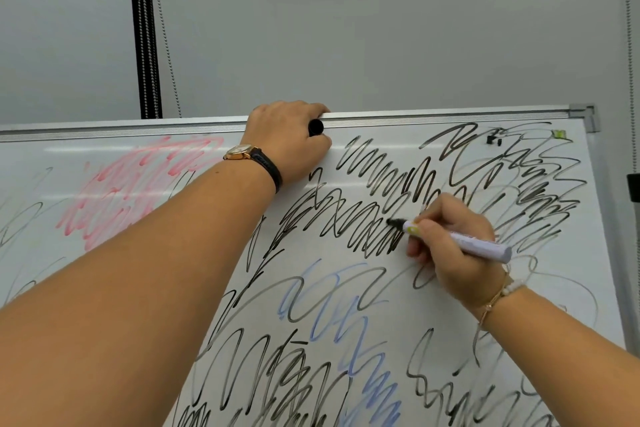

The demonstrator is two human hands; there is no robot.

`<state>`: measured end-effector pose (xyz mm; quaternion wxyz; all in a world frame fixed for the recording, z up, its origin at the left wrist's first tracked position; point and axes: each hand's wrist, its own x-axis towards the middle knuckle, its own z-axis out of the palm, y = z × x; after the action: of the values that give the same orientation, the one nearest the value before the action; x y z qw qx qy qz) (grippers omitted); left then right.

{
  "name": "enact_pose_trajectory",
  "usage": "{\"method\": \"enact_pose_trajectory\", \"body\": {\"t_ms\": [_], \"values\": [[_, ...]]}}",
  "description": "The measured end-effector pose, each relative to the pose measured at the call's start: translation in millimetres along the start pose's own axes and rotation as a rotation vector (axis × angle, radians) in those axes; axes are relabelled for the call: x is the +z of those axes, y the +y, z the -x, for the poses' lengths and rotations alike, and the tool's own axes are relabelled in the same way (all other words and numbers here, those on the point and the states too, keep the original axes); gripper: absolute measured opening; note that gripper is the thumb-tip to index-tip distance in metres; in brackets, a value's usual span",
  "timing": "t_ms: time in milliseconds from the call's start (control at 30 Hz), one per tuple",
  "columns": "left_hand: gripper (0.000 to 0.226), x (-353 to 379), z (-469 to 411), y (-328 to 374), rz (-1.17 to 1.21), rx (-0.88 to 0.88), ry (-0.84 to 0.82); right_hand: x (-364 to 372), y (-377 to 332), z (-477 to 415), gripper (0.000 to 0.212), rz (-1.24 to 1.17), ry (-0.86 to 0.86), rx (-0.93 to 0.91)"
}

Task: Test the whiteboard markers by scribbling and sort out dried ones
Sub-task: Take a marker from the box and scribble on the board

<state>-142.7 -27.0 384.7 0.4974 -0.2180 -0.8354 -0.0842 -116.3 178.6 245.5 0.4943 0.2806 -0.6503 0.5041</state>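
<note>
One white-barrelled black marker (460, 242) is showing, its tip touching the whiteboard (398, 291); the right hand (453, 250) is pinching it, wrist bent. One black cap (316, 127) is sitting clamped in the left hand (289, 139), fingers hooking the top frame

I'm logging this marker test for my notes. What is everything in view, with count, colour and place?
whiteboard: one, white with silver frame, fills the lower half
black scribbles: many, across centre and right of the board
red scribble: one patch, upper left of the board
blue scribbles: one faint group, lower centre
marker: one, white barrel, black tip on the board
cap: one, black, at the board's top edge
blind cords: beaded, grey, hanging upper left
watch: one, gold with dark strap, left wrist
bracelet: gold and beaded, right wrist
left hand: grips the top frame, holding the cap
right hand: holds the marker
</note>
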Motion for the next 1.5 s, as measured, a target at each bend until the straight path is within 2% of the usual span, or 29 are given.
{"method": "enact_pose_trajectory", "body": {"t_ms": [67,167,267,300,400,433,533,567,667,700,800,833,933,967,1067,1100,1200,1233,1333,1367,1500], "values": [[0.035,1,0,0,0.001,-0.003,-0.001,-1,0,0,0.016,0.048,-0.012,-0.021],[0.035,1,0,0,-0.002,-0.004,0.007,-6,2,-3,0.014,0.02,0.151,-0.024],[0.038,1,0,0,-0.008,-0.007,0.005,-5,3,9,0.02,0.127,-0.051,-0.079],[0.039,1,1,0,-0.009,-0.008,0.002,-6,3,10,0.02,0.149,-0.059,-0.093],[0.037,1,0,0,-0.008,-0.009,0.007,-13,5,2,0.016,0.052,0.165,-0.048],[0.037,1,0,0,-0.008,-0.009,0.011,-14,6,3,0.016,0.054,0.186,-0.047],[0.039,2,0,0,-0.012,-0.012,0.0,-11,7,18,0.017,0.205,-0.074,-0.104],[0.039,2,0,0,-0.012,-0.013,-0.004,-11,8,19,0.016,0.227,-0.092,-0.115],[0.039,3,0,0,-0.013,-0.008,0.007,-17,10,11,0.014,0.1,0.133,-0.042],[0.04,2,0,0,-0.012,-0.01,0.009,-18,10,12,0.014,0.09,0.154,-0.04],[0.041,2,0,0,-0.008,-0.015,-0.001,-15,11,26,0.016,0.215,-0.089,-0.112],[0.04,2,0,0,-0.008,-0.013,-0.003,-15,12,27,0.018,0.233,-0.095,-0.125],[0.038,1,0,0,-0.006,-0.013,0.007,-18,12,19,0.017,0.089,0.128,-0.049],[0.037,1,0,0,-0.004,-0.016,0.008,-18,12,19,0.016,0.093,0.141,-0.051],[0.037,2,0,0,-0.003,-0.013,0.005,-17,13,32,0.019,0.229,-0.115,-0.161],[0.038,2,0,1,-0.004,-0.012,0.002,-18,13,32,0.021,0.259,-0.123,-0.175],[0.039,2,0,0,-0.011,-0.012,0.004,-25,13,24,0.019,0.135,0.108,-0.049],[0.04,2,0,0,-0.009,-0.017,0.008,-25,14,25,0.018,0.129,0.14,-0.045],[0.042,3,1,1,0.008,-0.027,0.009,-22,15,43,0.02,0.266,-0.094,-0.152],[0.043,3,1,1,0.01,-0.026,0.006,-23,16,44,0.019,0.293,-0.109,-0.167],[0.041,3,0,-1,0.006,-0.019,0.024,-30,19,38,0.013,0.092,0.208,0.009]]}}
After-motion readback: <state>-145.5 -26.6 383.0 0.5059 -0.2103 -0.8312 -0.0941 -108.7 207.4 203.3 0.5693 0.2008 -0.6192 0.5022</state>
